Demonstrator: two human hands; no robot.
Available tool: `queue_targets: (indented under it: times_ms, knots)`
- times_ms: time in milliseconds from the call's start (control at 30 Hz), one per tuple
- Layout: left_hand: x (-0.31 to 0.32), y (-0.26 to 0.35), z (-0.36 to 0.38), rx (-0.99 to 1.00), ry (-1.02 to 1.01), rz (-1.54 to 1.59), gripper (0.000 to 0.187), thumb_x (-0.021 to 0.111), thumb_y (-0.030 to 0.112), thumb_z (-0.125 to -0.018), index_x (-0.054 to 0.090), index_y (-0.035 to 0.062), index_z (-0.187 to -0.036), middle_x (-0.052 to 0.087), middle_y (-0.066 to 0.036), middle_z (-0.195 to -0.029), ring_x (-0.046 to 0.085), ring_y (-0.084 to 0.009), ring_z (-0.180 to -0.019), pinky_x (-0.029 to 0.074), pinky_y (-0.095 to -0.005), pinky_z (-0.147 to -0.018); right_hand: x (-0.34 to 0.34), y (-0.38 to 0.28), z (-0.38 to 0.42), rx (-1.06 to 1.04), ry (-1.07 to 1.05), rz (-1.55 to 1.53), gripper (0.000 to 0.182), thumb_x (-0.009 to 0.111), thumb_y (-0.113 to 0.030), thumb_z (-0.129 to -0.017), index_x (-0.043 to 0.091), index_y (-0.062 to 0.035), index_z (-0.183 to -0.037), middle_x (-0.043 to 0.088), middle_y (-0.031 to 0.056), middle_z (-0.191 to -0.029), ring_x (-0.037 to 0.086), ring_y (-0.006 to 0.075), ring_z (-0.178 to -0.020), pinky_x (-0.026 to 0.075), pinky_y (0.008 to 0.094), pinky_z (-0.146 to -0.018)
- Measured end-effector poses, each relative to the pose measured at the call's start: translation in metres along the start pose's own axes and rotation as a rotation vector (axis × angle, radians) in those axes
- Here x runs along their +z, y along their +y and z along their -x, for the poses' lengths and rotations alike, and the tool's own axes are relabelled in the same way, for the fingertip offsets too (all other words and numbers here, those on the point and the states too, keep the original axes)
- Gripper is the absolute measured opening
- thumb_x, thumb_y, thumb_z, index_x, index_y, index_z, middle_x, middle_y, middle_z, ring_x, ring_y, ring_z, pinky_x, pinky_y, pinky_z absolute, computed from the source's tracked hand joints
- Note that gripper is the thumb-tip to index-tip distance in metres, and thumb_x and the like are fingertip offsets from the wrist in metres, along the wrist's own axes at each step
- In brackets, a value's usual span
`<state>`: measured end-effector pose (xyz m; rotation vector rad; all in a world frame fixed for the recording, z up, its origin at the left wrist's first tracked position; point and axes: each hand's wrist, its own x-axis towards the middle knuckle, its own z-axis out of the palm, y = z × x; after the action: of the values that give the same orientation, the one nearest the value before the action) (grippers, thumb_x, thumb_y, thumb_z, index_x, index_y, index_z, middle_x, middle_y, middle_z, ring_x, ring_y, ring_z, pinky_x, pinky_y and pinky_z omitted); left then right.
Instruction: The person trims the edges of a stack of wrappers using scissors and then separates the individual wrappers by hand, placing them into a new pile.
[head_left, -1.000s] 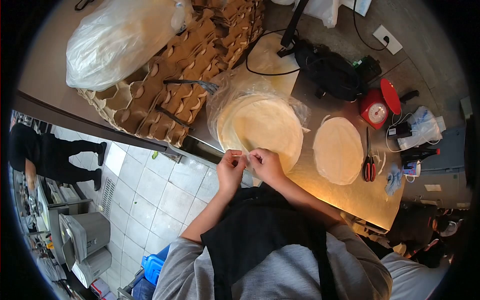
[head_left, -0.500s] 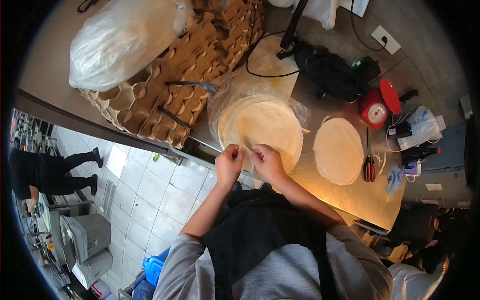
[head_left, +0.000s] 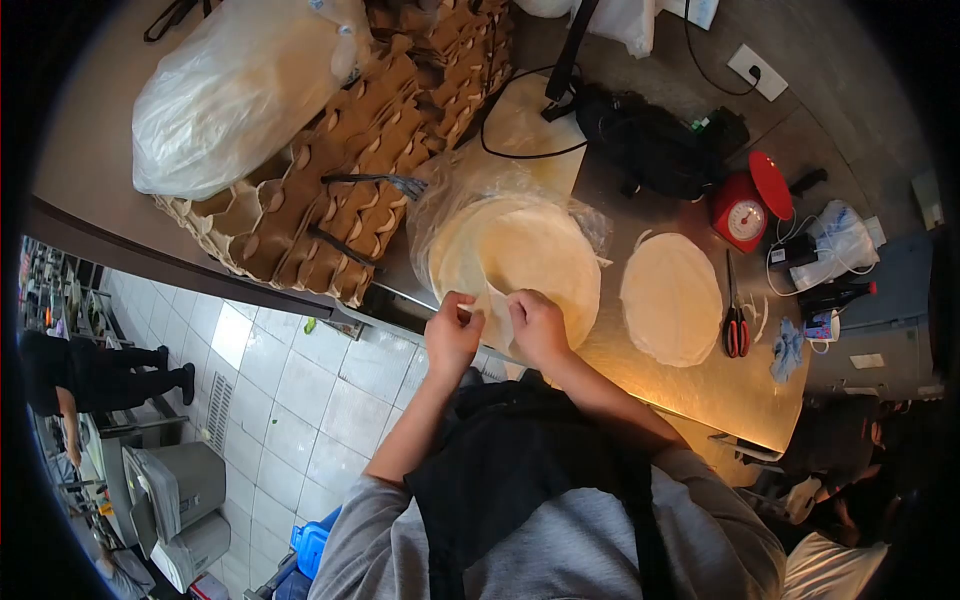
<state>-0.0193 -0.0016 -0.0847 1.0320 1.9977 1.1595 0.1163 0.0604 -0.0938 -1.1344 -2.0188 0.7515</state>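
A stack of thin, round, pale dough sheets point(head_left: 550, 262) lies on clear plastic near the counter's edge. At the near rim, my left hand point(head_left: 455, 335) pinches the edge of a thin dough sheet point(head_left: 487, 292), which is partly lifted in a fold. My right hand point(head_left: 537, 325) is closed on the same lifted edge, a short way to the right. The fingertips of both hands are partly hidden. To the right, a second flat pile of round dough sheets point(head_left: 672, 300) rests on the metal counter.
Scissors point(head_left: 737, 325), a red kitchen scale point(head_left: 742, 215) and a blue cloth point(head_left: 787, 350) lie on the right. Brown egg trays point(head_left: 345, 190) stand at left under a filled plastic bag point(head_left: 240, 95). A black bag point(head_left: 650, 140) sits behind. Another person point(head_left: 110, 375) stands across the tiled floor.
The fold of the thin sheet stands out more between my hands, which are slightly farther apart. The view has shifted a little. The person at far left has moved.
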Motion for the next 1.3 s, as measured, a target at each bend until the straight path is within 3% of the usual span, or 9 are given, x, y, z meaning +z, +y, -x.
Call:
queue_targets:
  times_ms: [133, 400, 467, 600, 667, 767, 967, 1100, 1300]
  knots:
    - [-0.003, 0.004, -0.02, 0.178, -0.001, -0.135, 0.025, 0.068, 0.024, -0.079, 0.065, 0.0065, -0.097, 0.067, -0.013, -0.073, 0.066, -0.0279, -0.067, 0.05, -0.036, -0.06, 0.007, 0.001, 0.007, -0.044, -0.032, 0.023, 0.002, 0.059, -0.006, -0.081, 0.058, -0.0038, -0.081, 0.06, 0.0155, -0.077, 0.06, 0.0362, -0.074, 0.048, 0.0427, -0.065]
    - [-0.002, -0.007, -0.021, 0.13, -0.083, -0.043, 0.036, 0.075, 0.016, -0.073, 0.066, 0.0071, -0.106, 0.068, -0.013, -0.079, 0.066, -0.0249, -0.07, 0.052, -0.032, -0.065, 0.004, 0.01, 0.005, -0.024, -0.04, -0.051, 0.009, 0.062, -0.006, -0.079, 0.062, -0.0026, -0.087, 0.062, 0.0161, -0.08, 0.061, 0.0337, -0.074, 0.049, 0.0389, -0.064]
    - [0.002, -0.009, -0.022, 0.146, -0.086, -0.063, 0.038, 0.075, 0.016, -0.073, 0.064, 0.0073, -0.108, 0.068, -0.013, -0.079, 0.066, -0.0252, -0.07, 0.052, -0.0324, -0.064, 0.001, 0.005, 0.004, 0.066, -0.112, -0.09, 0.014, 0.064, -0.007, -0.077, 0.063, -0.0021, -0.09, 0.062, 0.0158, -0.08, 0.062, 0.032, -0.074, 0.049, 0.0376, -0.064]
    - [0.005, 0.002, -0.018, 0.186, -0.04, -0.108, 0.032, 0.074, 0.015, -0.073, 0.062, 0.0074, -0.102, 0.067, -0.012, -0.085, 0.066, -0.0258, -0.069, 0.052, -0.0332, -0.062, 0.007, 0.011, 0.001, 0.131, -0.118, -0.227, 0.019, 0.067, -0.009, -0.075, 0.063, -0.002, -0.093, 0.061, 0.0147, -0.079, 0.062, 0.0297, -0.072, 0.049, 0.0356, -0.063]
    - [0.01, -0.003, -0.018, 0.234, 0.04, -0.124, 0.028, 0.075, 0.013, -0.072, 0.062, 0.008, -0.097, 0.066, -0.01, -0.089, 0.066, -0.0244, -0.066, 0.052, -0.033, -0.061, 0.005, 0.006, -0.002, 0.107, -0.13, -0.17, 0.019, 0.065, -0.007, -0.075, 0.064, -0.0024, -0.093, 0.06, 0.0143, -0.079, 0.061, 0.0301, -0.071, 0.049, 0.0364, -0.063]
    - [0.01, -0.001, -0.016, 0.556, 0.127, -0.281, 0.016, 0.07, 0.01, -0.075, 0.062, 0.0095, -0.088, 0.062, -0.009, -0.099, 0.064, -0.0279, -0.066, 0.051, -0.0365, -0.059, 0.002, -0.001, -0.005, 0.015, -0.127, -0.028, 0.02, 0.062, -0.004, -0.073, 0.064, -0.0033, -0.093, 0.058, 0.0131, -0.08, 0.06, 0.0302, -0.072, 0.049, 0.038, -0.064]
    - [0.01, 0.002, -0.012, 0.521, 0.137, -0.273, 0.011, 0.069, 0.008, -0.074, 0.066, 0.0109, -0.084, 0.061, -0.007, -0.098, 0.064, -0.0271, -0.068, 0.051, -0.0356, -0.057, -0.002, -0.014, -0.007, -0.082, -0.12, 0.21, 0.027, 0.059, -0.001, -0.067, 0.065, -0.0058, -0.093, 0.056, 0.0109, -0.084, 0.059, 0.0294, -0.08, 0.049, 0.0392, -0.068]
    - [0.012, -0.003, -0.015, 0.606, 0.177, -0.346, 0.013, 0.069, 0.008, -0.072, 0.067, 0.0107, -0.084, 0.061, -0.005, -0.094, 0.063, -0.0264, -0.067, 0.052, -0.0351, -0.056, 0.0, -0.015, -0.007, -0.186, -0.112, 0.293, 0.028, 0.061, -0.003, -0.066, 0.063, -0.0045, -0.094, 0.055, 0.0112, -0.084, 0.058, 0.0294, -0.081, 0.05, 0.0382, -0.069]
    - [0.014, -0.004, -0.016, 0.582, 0.165, -0.354, 0.015, 0.071, 0.008, -0.067, 0.065, 0.0102, -0.081, 0.059, -0.005, -0.089, 0.062, -0.0271, -0.066, 0.051, -0.0364, -0.056, 0.001, -0.019, -0.007, -0.248, -0.115, 0.365, 0.021, 0.059, -0.005, -0.069, 0.06, -0.0021, -0.09, 0.055, 0.0122, -0.082, 0.058, 0.0301, -0.079, 0.049, 0.0375, -0.068]
